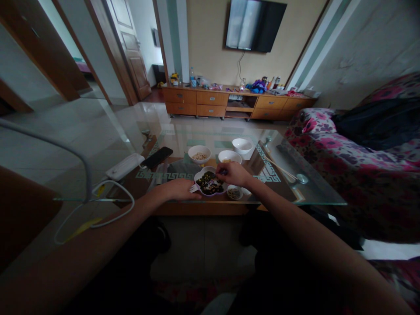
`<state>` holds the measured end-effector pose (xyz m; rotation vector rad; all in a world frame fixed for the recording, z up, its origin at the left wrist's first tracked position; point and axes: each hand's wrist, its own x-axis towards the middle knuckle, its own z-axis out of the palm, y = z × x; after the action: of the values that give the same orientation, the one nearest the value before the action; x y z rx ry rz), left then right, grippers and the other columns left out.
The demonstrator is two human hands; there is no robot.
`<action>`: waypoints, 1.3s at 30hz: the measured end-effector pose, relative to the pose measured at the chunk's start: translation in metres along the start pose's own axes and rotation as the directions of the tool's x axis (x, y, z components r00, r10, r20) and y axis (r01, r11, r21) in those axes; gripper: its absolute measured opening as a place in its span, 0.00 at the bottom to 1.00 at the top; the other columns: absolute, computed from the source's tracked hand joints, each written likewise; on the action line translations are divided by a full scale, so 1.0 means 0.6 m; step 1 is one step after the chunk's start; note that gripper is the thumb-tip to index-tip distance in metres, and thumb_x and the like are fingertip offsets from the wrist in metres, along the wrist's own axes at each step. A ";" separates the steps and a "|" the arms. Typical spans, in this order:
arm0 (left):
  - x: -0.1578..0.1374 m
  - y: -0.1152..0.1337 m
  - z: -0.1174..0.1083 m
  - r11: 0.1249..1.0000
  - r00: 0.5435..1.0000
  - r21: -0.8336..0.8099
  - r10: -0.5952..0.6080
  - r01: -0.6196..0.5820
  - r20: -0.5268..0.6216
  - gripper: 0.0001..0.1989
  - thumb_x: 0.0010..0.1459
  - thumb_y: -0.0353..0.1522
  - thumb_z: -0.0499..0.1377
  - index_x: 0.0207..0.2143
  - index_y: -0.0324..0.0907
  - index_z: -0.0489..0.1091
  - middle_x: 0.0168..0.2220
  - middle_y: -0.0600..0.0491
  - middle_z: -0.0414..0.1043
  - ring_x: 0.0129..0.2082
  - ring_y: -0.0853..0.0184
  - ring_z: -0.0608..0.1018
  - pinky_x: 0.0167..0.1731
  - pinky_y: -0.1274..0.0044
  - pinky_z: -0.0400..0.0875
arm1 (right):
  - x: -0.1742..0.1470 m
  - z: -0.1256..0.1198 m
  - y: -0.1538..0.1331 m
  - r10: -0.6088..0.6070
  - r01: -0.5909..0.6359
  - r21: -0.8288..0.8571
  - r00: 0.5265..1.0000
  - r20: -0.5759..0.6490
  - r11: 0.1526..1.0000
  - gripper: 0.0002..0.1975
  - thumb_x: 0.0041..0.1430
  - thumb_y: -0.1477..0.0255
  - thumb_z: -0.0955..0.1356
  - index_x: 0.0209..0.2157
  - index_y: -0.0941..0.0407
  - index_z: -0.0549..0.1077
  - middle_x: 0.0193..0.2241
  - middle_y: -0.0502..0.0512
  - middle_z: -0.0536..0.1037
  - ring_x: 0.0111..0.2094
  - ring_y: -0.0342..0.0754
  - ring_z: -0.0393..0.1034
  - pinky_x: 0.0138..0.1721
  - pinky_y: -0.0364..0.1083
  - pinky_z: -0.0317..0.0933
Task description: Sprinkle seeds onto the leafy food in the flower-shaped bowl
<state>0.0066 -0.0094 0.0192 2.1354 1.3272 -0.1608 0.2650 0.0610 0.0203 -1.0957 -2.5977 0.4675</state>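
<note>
The left hand (180, 189) lies beside the stubby handle (194, 188) of a scalloped dish (196, 178); from over here I can't tell whether its grip has closed. The dish sits at the near side of the glass tabletop (315, 198), filled with dark food (207, 183). I'd guess it's light, stiff and smooth-rimmed, best taken by that handle and kept level. Above its right side, the right hand (233, 173) has its grip pinched closed, whether on anything I can't tell.
</note>
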 end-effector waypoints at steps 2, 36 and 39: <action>0.001 -0.001 0.001 1.000 1.000 0.004 -0.006 0.006 0.002 0.24 0.61 0.50 0.58 0.48 0.42 0.75 0.41 0.48 0.79 0.31 0.61 0.79 0.33 0.73 0.71 | 0.000 0.000 0.000 -0.003 0.004 -0.014 1.000 0.010 1.000 0.07 0.60 0.71 0.72 0.40 0.56 0.81 0.36 0.55 0.85 0.34 0.48 0.76 0.36 0.45 0.62; 0.013 -0.019 0.009 0.998 0.998 0.052 0.040 -0.037 -0.047 0.25 0.61 0.52 0.59 0.49 0.44 0.76 0.45 0.46 0.80 0.43 0.56 0.80 0.45 0.72 0.71 | 0.005 0.017 0.008 -0.034 0.039 -0.053 0.995 0.097 0.998 0.08 0.63 0.70 0.70 0.41 0.56 0.81 0.35 0.55 0.83 0.32 0.46 0.72 0.34 0.45 0.57; 0.014 -0.021 0.011 0.998 0.998 0.052 0.048 -0.046 -0.043 0.25 0.61 0.52 0.58 0.49 0.44 0.76 0.44 0.47 0.80 0.42 0.57 0.80 0.45 0.72 0.72 | 0.005 0.018 0.007 -0.042 0.047 -0.051 0.995 0.093 0.998 0.07 0.63 0.70 0.70 0.40 0.56 0.80 0.34 0.54 0.83 0.31 0.46 0.72 0.33 0.45 0.56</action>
<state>0.0014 -0.0027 0.0054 2.2227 1.3090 -0.1300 0.2619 0.0638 0.0094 -1.0545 -2.7232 0.4508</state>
